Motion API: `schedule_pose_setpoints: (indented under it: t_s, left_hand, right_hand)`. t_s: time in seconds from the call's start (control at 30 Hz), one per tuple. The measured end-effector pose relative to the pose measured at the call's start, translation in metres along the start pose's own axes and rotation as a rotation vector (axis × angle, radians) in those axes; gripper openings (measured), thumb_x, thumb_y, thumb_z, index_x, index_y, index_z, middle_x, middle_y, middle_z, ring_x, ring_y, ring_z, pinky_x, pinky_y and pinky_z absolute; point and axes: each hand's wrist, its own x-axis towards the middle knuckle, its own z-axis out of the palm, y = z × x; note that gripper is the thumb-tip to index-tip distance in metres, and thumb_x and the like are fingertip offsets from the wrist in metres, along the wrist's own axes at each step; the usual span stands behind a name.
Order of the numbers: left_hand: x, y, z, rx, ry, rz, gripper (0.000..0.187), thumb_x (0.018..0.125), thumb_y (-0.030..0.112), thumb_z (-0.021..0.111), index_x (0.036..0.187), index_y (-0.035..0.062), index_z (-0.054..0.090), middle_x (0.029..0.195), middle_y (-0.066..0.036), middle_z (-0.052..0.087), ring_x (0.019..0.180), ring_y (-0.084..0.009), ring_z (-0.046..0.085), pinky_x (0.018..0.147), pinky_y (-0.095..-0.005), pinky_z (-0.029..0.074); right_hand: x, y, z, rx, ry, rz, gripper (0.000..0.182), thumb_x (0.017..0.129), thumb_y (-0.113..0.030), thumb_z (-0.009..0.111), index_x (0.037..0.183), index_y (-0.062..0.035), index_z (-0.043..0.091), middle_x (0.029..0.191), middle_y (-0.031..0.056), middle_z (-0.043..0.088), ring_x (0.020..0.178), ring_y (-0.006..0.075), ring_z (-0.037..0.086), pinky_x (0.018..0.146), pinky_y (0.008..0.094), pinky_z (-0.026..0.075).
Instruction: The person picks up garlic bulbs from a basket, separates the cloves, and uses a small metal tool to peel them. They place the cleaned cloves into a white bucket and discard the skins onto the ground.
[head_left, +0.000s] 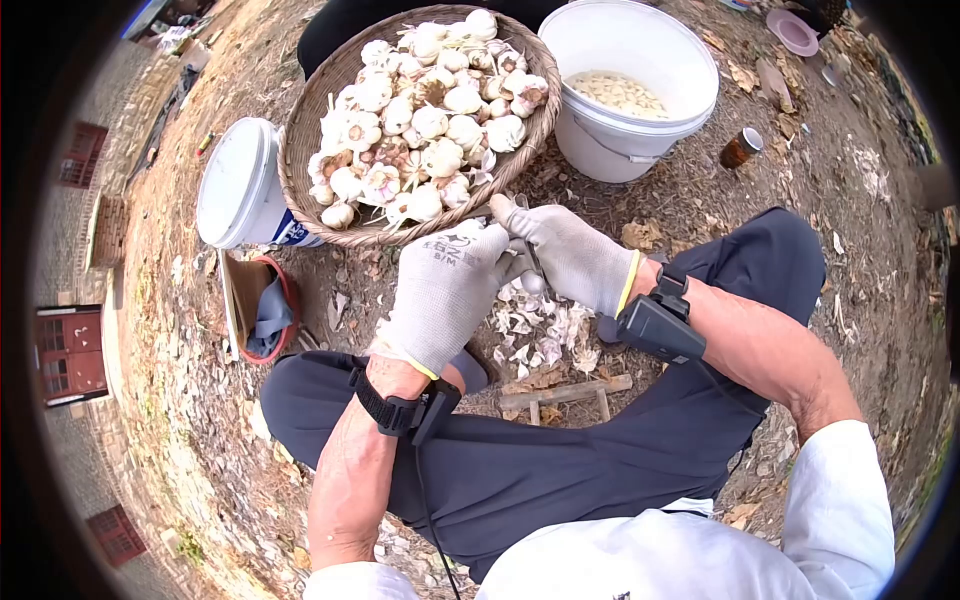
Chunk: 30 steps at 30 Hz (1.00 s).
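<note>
My left hand [448, 285], in a pale grey work glove, is closed with its fingertips against those of my right hand, just below the front rim of a woven basket [303, 125]. My right hand [580, 258], gloved the same way, is closed on a thin dark tool [536, 260], perhaps a small blade. Whatever lies between the left fingers is hidden. Whole garlic bulbs [430, 122] heap the basket. Beneath both hands, garlic skins [545, 335] litter the ground.
A white bucket [615, 150] at the back right holds peeled garlic cloves [617, 92]. Left of the basket is a lidded white bucket [235, 180], near a reddish tub [288, 310] with dark cloth. A dark can [741, 148] stands at right. A wooden frame [567, 392] lies between my legs.
</note>
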Motion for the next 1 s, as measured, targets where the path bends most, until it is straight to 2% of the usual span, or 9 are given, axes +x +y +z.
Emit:
schedule_pose_setpoints:
  t_s: [0.17,0.23,0.37,0.43,0.57,0.67,0.77,0.87,1.0]
  left_hand:
    - [0.005,0.000,0.002,-0.059,0.054,-0.044,0.014,0.094,0.018,0.079,0.098,0.0048,0.076,0.085,-0.014,0.073,0.079,-0.0332,0.073,0.071,-0.0415,0.057]
    - [0.006,0.001,-0.001,-0.068,0.060,-0.101,0.014,0.095,0.017,0.078,0.098,0.0034,0.076,0.083,-0.015,0.073,0.076,-0.0312,0.074,0.070,-0.0404,0.057]
    - [0.008,0.000,-0.012,-0.243,0.020,-0.315,0.017,0.098,0.015,0.075,0.102,-0.0017,0.077,0.078,-0.017,0.074,0.068,-0.0175,0.070,0.066,-0.0342,0.055]
    - [0.009,0.002,-0.018,-0.360,0.020,-0.369,0.015,0.096,0.015,0.074,0.097,0.0001,0.076,0.076,-0.018,0.072,0.066,-0.0289,0.071,0.065,-0.0390,0.056]
    - [0.009,-0.003,-0.022,-0.448,0.029,-0.438,0.017,0.096,0.016,0.074,0.097,-0.0010,0.075,0.073,-0.016,0.070,0.064,-0.0258,0.069,0.064,-0.0383,0.054]
    - [0.008,-0.008,-0.027,-0.295,0.023,-0.412,0.018,0.095,0.017,0.075,0.093,-0.0008,0.074,0.074,-0.018,0.070,0.067,-0.0318,0.071,0.065,-0.0410,0.055]
    - [0.002,-0.022,-0.018,-0.072,0.057,-0.352,0.015,0.093,0.015,0.076,0.093,-0.0004,0.074,0.074,-0.017,0.071,0.064,-0.0237,0.071,0.063,-0.0367,0.054]
    - [-0.004,-0.027,-0.012,0.044,0.024,-0.238,0.012,0.089,0.013,0.077,0.092,0.0016,0.074,0.077,-0.019,0.071,0.072,-0.0374,0.073,0.066,-0.0425,0.056]
    - [-0.009,-0.028,-0.008,0.099,-0.061,-0.222,0.020,0.089,0.011,0.076,0.108,0.0051,0.073,0.087,-0.019,0.074,0.083,-0.0389,0.074,0.073,-0.0460,0.058]
  right_hand:
    - [-0.002,-0.004,-0.003,0.086,-0.047,-0.003,0.055,0.114,-0.052,0.051,0.112,0.0000,0.070,0.091,0.0090,0.074,0.064,0.0148,0.068,0.043,0.0235,0.043]
    - [-0.004,-0.008,-0.003,0.143,-0.026,0.016,0.061,0.114,-0.055,0.049,0.122,0.0031,0.065,0.096,0.0129,0.074,0.070,0.0180,0.073,0.044,0.0231,0.048]
    - [-0.014,-0.019,-0.001,0.116,-0.047,0.017,0.066,0.113,-0.057,0.047,0.127,0.0069,0.060,0.101,0.0177,0.074,0.077,0.0203,0.077,0.048,0.0228,0.054]
    - [-0.017,-0.022,-0.001,0.100,-0.044,-0.001,0.070,0.113,-0.058,0.047,0.126,0.0091,0.058,0.103,0.0205,0.074,0.081,0.0210,0.078,0.052,0.0231,0.058]
    - [-0.016,-0.022,-0.002,0.092,-0.030,-0.009,0.070,0.112,-0.059,0.049,0.127,0.0092,0.058,0.105,0.0208,0.074,0.077,0.0214,0.077,0.048,0.0230,0.057]
    - [-0.010,-0.021,-0.003,0.164,-0.011,0.013,0.069,0.111,-0.058,0.051,0.129,0.0093,0.057,0.103,0.0197,0.075,0.071,0.0188,0.076,0.044,0.0222,0.055]
    - [-0.008,-0.021,-0.013,0.121,-0.056,-0.007,0.064,0.112,-0.051,0.054,0.130,0.0095,0.056,0.103,0.0201,0.075,0.068,0.0173,0.075,0.042,0.0210,0.054]
    - [-0.010,-0.028,-0.015,0.081,0.019,-0.024,0.060,0.112,-0.047,0.057,0.130,0.0104,0.057,0.103,0.0204,0.075,0.069,0.0168,0.075,0.044,0.0193,0.053]
    - [-0.005,-0.049,-0.029,0.021,0.105,-0.165,0.043,0.115,-0.031,0.056,0.122,0.0108,0.063,0.104,0.0175,0.072,0.090,0.0207,0.079,0.049,0.0183,0.050]
